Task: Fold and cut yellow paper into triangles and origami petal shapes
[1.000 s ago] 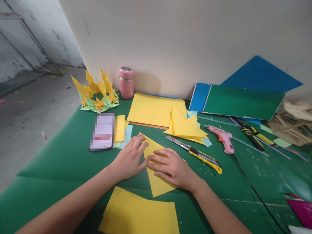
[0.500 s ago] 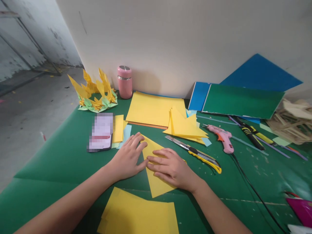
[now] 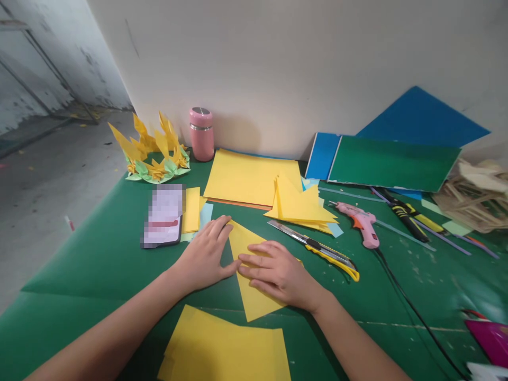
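A yellow sheet of paper (image 3: 246, 296), seemingly folded, lies at an angle on the green tabletop between my hands. My right hand (image 3: 275, 272) rests flat over its middle, fingers stretched and slightly spread. At the paper's upper left edge lies my left hand (image 3: 208, 256), its fingertips at the top corner and its thumb reaching toward my right fingertips. Nearer to me is a stack of yellow paper (image 3: 230, 349). A utility knife (image 3: 313, 247) with a yellow handle sits to the right of my right hand, its blade out.
Folded yellow pieces (image 3: 299, 203) lie by a large yellow paper stack (image 3: 250, 177). A pink glue gun (image 3: 363, 225) with a black cord is on the right, near pliers (image 3: 408, 219). A phone (image 3: 162, 217), paper crown (image 3: 153, 153) and pink flask (image 3: 202, 135) stand left.
My left fingers have shifted very slightly at the paper's top corner. My right hand and the paper stay in place; the whole view has moved a little.
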Motion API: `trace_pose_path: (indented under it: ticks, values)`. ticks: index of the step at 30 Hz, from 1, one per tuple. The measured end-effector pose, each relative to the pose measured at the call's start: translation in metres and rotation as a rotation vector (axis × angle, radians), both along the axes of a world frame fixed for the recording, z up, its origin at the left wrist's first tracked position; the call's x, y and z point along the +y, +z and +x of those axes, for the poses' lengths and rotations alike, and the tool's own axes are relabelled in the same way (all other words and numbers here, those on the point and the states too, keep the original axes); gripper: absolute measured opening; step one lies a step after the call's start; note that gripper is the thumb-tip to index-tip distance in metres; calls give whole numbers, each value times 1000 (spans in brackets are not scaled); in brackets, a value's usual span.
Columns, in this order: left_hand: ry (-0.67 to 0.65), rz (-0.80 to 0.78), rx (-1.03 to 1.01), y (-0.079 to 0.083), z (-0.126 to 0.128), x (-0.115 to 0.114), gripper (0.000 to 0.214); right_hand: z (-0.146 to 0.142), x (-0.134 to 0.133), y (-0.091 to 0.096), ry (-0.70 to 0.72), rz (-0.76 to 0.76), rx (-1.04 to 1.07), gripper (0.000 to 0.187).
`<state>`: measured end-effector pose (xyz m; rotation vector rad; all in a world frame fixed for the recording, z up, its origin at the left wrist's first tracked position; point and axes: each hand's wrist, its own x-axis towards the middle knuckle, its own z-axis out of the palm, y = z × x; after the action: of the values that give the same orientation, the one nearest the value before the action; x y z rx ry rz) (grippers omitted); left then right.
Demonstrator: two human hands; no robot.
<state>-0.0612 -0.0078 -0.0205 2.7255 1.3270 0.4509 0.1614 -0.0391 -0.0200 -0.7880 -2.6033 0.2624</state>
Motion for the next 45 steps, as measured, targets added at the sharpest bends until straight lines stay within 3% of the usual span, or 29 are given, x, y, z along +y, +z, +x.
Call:
trace_pose_path:
  ticks: [8,34,39,42,45]
  values:
    - [67,50,47,1,2,-4,55,-1,0,1,-11,-12,-33,30]
    - [87,61,117,8,3,-8,54,-1,-1,4,-16,-85,91,25]
    - [89,63,88,7,5,-7,56,-12,4,10,-171,-199,100,27]
    - [92,72,82,7,6,-7,56,-24,14,15,-333,-184,-51,28]
    - [89,79,105,8,6,-7,57,-37,24,20,-339,-151,-254,49]
